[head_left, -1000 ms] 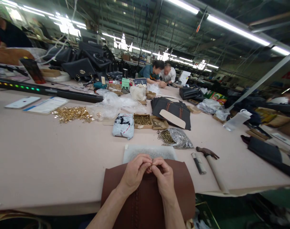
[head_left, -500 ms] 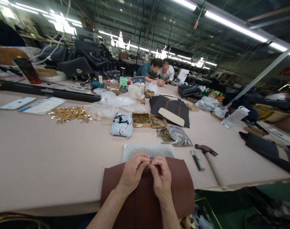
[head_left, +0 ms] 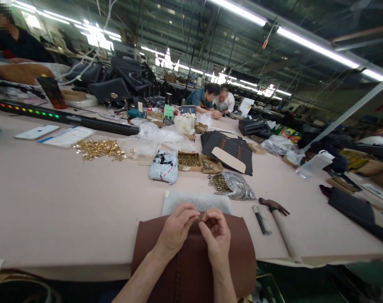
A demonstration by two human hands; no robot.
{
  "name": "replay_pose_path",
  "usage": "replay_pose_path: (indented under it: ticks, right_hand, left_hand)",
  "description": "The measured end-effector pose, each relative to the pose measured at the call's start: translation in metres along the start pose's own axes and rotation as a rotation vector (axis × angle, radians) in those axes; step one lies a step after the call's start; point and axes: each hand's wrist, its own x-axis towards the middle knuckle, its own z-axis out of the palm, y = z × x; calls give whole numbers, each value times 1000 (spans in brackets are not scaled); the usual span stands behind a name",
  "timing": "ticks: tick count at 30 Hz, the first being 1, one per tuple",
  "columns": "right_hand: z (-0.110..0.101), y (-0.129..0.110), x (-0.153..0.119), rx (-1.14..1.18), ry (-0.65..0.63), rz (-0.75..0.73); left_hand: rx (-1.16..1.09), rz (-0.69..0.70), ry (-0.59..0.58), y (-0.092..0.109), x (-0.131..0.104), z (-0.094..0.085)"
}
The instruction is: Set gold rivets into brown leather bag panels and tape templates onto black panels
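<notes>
A brown leather panel [head_left: 241, 252] with a braided seam down its middle hangs over the table's front edge. At its top edge my left hand [head_left: 175, 231] has thumb and fingers pinched together. Close beside it, my right hand [head_left: 217, 237] curls its fingers toward the thumb in a loose pinch. Whatever lies between the fingertips is too small to make out. Just behind the hands, a grey-white slab [head_left: 175, 203] lies partly under the leather. To the right are a hammer [head_left: 281, 225] and short dark and light rods [head_left: 262, 220].
Beyond the slab lie an opened bag of brass-coloured rings [head_left: 221, 184], boxes of small metal parts [head_left: 189, 160] and a wrapped packet [head_left: 164, 167]. Gold pieces [head_left: 99, 149] are heaped at left. Dark panels [head_left: 227, 147] are stacked behind. Co-workers [head_left: 199, 99] lean over the far end.
My fingertips have moved slightly apart, and the small gold-coloured piece seen between them earlier is no longer distinct. The camera view has turned a little left.
</notes>
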Motion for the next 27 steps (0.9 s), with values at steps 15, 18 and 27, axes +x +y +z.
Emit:
replay_pose_path:
  ticks: [15,18,27]
  right_hand:
    - [-7,6,-1,-206,-20,134]
    - [-8,8,-3,-197,-5,143]
    - [-7,5,0,-187,60,153]
  left_hand:
    - [-3,37,-23,0,0,0]
    - [-10,35,-23,0,0,0]
    - [-72,-130,-50,0,1,1]
